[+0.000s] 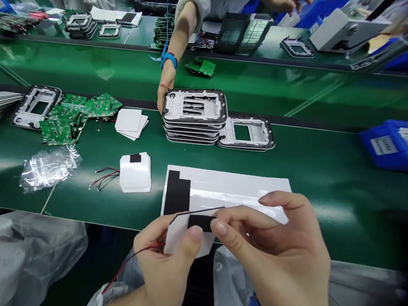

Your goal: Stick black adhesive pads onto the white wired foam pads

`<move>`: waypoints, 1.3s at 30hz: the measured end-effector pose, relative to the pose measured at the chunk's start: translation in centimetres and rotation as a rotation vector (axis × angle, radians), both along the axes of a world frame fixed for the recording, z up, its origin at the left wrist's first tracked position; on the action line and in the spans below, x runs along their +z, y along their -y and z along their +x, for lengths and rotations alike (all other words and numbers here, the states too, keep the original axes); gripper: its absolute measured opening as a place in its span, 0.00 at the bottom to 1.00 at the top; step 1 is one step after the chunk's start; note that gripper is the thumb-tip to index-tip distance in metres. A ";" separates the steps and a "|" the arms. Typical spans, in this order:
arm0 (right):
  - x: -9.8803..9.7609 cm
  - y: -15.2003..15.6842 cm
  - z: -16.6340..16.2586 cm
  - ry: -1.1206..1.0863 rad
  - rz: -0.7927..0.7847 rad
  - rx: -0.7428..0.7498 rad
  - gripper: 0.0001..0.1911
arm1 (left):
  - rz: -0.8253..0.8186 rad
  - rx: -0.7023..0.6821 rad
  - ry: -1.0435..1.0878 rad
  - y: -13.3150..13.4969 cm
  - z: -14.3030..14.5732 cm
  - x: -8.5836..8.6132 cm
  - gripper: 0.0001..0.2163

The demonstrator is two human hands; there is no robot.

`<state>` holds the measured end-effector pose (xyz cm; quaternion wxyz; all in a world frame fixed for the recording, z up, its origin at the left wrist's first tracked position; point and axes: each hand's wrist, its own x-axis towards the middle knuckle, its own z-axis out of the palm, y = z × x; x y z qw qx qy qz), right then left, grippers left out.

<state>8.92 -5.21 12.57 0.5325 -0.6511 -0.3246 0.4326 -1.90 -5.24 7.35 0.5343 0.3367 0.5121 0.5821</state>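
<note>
My left hand pinches a thin white backlight panel with a red and black wire trailing from its left side. A piece of black tape lies across the panel's upper part, near my left thumb. Thumb and index finger of my right hand close on the right end of that tape, at the panel's edge; the other fingers are raised. Just beyond both hands lies a white backing sheet with black tape on its left part. Left of it rests a small stack of wired panels, the top one taped.
A co-worker's hand touches a stack of plastic housings, beside another housing. Farther left are green circuit boards, white panels and a clear plastic bag. A blue bin stands right, before a green conveyor.
</note>
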 end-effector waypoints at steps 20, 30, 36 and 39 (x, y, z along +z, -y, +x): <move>-0.2 0.0 -1.8 0.069 0.056 -0.141 0.23 | -0.111 0.056 0.030 0.1 0.0 -0.6 0.06; -1.7 -0.2 -2.0 0.156 0.202 -0.019 0.17 | -0.152 0.092 0.007 -0.1 0.1 -0.8 0.09; -4.6 -1.3 -2.1 0.339 0.194 -0.054 0.13 | -0.175 0.180 -0.016 -1.2 0.4 -1.6 0.11; -5.5 -2.1 -1.2 0.227 0.161 0.068 0.17 | -0.134 0.162 -0.097 -2.2 -0.2 -1.8 0.09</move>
